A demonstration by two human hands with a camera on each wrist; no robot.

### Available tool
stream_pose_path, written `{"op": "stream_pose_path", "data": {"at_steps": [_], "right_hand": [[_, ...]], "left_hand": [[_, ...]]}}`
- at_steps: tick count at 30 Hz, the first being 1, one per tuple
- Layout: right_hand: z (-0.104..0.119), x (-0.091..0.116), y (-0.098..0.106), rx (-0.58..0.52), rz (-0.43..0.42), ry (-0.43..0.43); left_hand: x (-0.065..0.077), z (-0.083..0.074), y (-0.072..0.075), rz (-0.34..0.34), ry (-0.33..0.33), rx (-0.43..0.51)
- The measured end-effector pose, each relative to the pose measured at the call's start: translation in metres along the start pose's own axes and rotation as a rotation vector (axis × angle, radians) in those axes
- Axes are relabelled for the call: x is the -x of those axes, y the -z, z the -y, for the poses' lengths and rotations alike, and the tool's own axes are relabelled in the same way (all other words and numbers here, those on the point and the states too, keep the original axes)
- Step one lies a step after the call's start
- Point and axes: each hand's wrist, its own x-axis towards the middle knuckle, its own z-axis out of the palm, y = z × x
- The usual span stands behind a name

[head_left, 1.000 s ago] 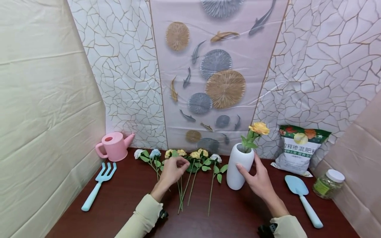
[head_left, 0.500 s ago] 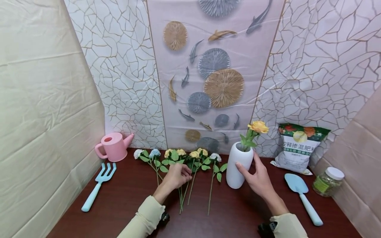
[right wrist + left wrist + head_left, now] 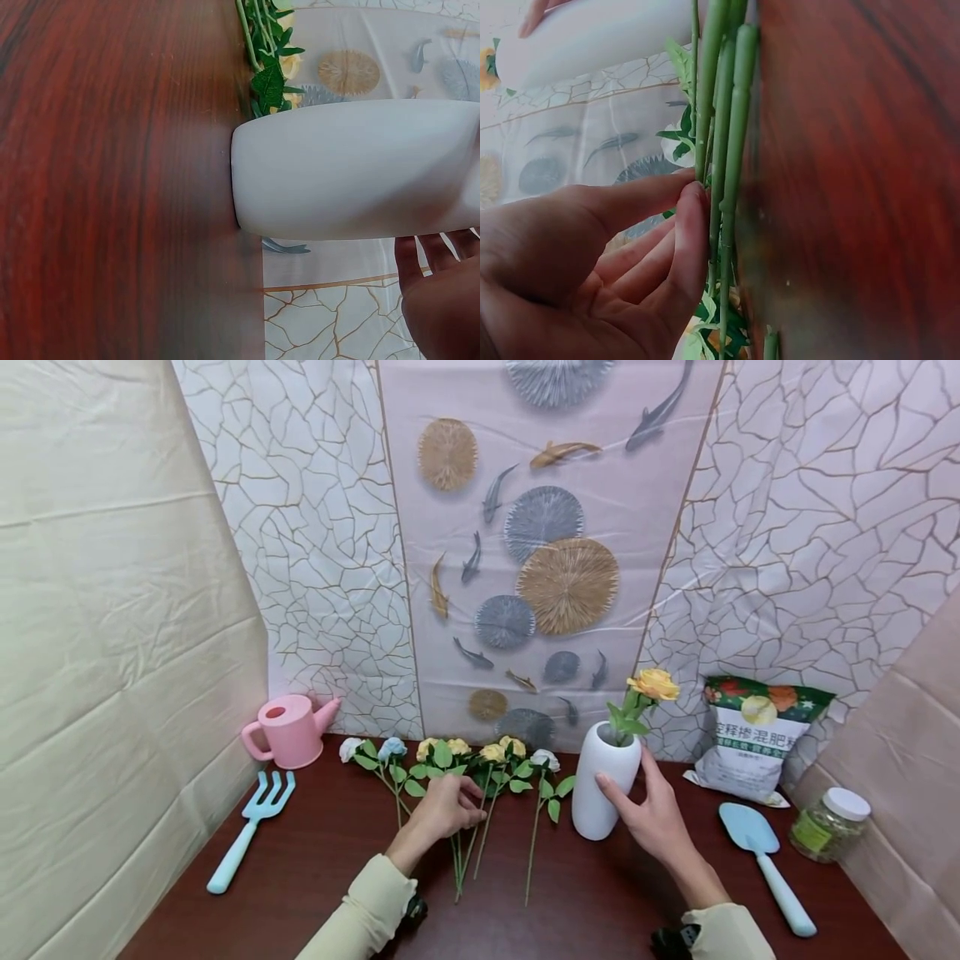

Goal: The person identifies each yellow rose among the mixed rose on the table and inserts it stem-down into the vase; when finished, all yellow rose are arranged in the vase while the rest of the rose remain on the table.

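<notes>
In the head view my left hand [image 3: 442, 810] is low over a row of flowers with green stems on the table. Up close, its thumb and index finger pinch a green flower stem [image 3: 711, 97]; other stems run right beside it. The flower heads are yellow roses [image 3: 492, 752], a blue rose [image 3: 392, 748] and white roses [image 3: 545, 760]. My right hand [image 3: 654, 817] grips a white vase [image 3: 595, 789] from its right side, thumb across the front. The vase [image 3: 337, 172] stands upright on the table, and one yellow rose [image 3: 654, 684] rises from its mouth.
A pink watering can [image 3: 291, 732] and a light-blue hand fork [image 3: 251, 831] lie to the left. On the right are a fertilizer bag [image 3: 757, 739], a light-blue trowel [image 3: 765, 864] and a white-lidded jar [image 3: 828, 825]. A patterned cloth backdrop [image 3: 495, 527] rises behind.
My left hand has come down from above the flower heads onto the stems, and its fingertips have closed on a stem. The right hand and vase have stayed in place.
</notes>
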Motion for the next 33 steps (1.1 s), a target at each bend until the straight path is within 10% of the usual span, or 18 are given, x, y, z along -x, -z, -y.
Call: {"op": "stream_pose_path", "data": {"at_steps": [20, 33], "right_hand": [[-0.004, -0.002, -0.001, 0.068, -0.004, 0.001], [-0.004, -0.002, -0.001, 0.029, 0.002, -0.009]], "left_hand": [[0.000, -0.011, 0.011, -0.010, -0.049, 0.106], [-0.002, -0.039, 0.009, -0.227, -0.183, 0.157]]}}
